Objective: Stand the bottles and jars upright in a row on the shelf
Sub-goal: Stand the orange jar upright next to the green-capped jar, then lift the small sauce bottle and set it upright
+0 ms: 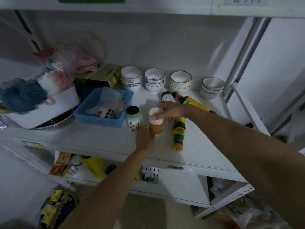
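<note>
An orange jar (155, 127) with a white lid stands upright on the white shelf (99, 139). My right hand (170, 111) grips its lid from above. My left hand (144, 138) touches its base, fingers spread. To its left a green-and-white jar (134, 119) with a black lid stands upright. Right of the orange jar a dark bottle (179, 133) with a yellow cap lies on its side. Behind my right hand lie a second dark sauce bottle (193, 102) and a small white jar (167, 96), partly hidden.
Several stacks of bowls (154, 80) line the back of the shelf. A blue basket (105, 108) with a puzzle cube sits to the left, next to a white bin (46, 108) and bath sponges. A lower shelf holds packets and small bottles (150, 173).
</note>
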A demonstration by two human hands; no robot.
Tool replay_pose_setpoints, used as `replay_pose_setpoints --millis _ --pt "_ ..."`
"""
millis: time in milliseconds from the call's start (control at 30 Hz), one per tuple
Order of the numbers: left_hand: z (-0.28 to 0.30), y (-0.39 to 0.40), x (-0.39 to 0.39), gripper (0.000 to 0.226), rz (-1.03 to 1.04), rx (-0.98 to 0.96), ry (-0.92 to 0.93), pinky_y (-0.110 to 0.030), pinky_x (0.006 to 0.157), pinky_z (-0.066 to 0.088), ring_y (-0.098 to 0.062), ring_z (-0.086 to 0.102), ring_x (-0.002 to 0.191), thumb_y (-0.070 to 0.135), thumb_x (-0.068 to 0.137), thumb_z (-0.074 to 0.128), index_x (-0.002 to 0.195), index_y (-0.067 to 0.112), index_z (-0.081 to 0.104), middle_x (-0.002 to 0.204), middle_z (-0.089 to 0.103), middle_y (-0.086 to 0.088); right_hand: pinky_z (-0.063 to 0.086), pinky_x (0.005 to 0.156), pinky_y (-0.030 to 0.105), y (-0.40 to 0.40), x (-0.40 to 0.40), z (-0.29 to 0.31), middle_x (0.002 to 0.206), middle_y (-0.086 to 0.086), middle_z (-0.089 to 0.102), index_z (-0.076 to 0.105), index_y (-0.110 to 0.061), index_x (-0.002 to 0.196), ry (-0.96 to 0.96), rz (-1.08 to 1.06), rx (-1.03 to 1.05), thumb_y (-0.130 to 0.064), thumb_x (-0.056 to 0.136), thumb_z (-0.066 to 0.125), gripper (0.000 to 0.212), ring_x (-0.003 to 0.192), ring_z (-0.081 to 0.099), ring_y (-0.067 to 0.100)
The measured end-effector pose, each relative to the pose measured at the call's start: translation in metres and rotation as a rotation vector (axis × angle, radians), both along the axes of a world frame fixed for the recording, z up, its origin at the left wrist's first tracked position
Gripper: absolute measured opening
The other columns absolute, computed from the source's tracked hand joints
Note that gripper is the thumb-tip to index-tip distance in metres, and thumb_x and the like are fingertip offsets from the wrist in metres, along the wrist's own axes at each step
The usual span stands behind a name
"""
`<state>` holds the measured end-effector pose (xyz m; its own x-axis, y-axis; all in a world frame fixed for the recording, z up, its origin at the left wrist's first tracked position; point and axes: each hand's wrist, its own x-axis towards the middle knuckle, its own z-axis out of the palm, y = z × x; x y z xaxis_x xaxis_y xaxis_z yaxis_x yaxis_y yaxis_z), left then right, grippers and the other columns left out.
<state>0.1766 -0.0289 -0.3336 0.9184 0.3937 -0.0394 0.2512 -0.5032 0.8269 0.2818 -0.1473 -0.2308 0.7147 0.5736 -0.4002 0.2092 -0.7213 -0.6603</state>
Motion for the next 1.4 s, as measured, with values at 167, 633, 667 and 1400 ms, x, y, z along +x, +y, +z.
replay_pose_setpoints --millis 167,633,667,1400 --pt "-0.001 -0.002 0.009 0.024 0.027 0.023 0.036 -0.033 0.074 0.048 -0.032 0.066 0.098 0.022 0.084 0.058 0.099 0.003 0.063 0.103 0.069 -0.016 0.051 0.052 0.026 0.014 -0.007 0.007 0.083 0.000 0.058 0.045 -0.018 0.123 -0.231 0.033 -0.163 -0.051 0.075 0.074 0.066 0.063 0.061 0.017" --pt "0.000 0.000 0.008 0.038 0.213 -0.049 0.023 -0.041 0.086 0.050 -0.036 0.063 0.101 0.019 0.084 0.064 0.110 -0.008 0.057 0.110 0.065 -0.025 0.056 0.062 0.034 0.026 -0.007 0.013 0.109 0.012 0.062 0.039 -0.019 0.140 -0.159 0.009 -0.044 -0.045 0.083 0.069 0.069 0.074 0.062 0.020" --pt "0.000 -0.001 0.005 0.038 0.198 -0.037 0.044 -0.040 0.084 0.052 -0.033 0.064 0.099 0.019 0.084 0.064 0.110 -0.007 0.057 0.111 0.065 -0.024 0.056 0.061 0.033 0.020 -0.006 0.015 0.103 0.011 0.064 0.041 -0.019 0.138 -0.164 -0.025 -0.037 -0.050 0.085 0.065 0.066 0.072 0.063 0.021" --pt "0.007 -0.076 -0.024 0.045 -0.298 0.190 0.107 -0.035 0.067 0.049 -0.029 0.065 0.090 0.036 0.078 0.065 0.108 0.009 0.045 0.102 0.067 -0.009 0.056 0.076 0.041 -0.082 -0.048 -0.060 0.133 0.009 0.045 0.053 -0.017 0.126 -0.867 0.446 -0.456 -0.021 0.079 0.071 0.051 0.106 0.061 0.031"
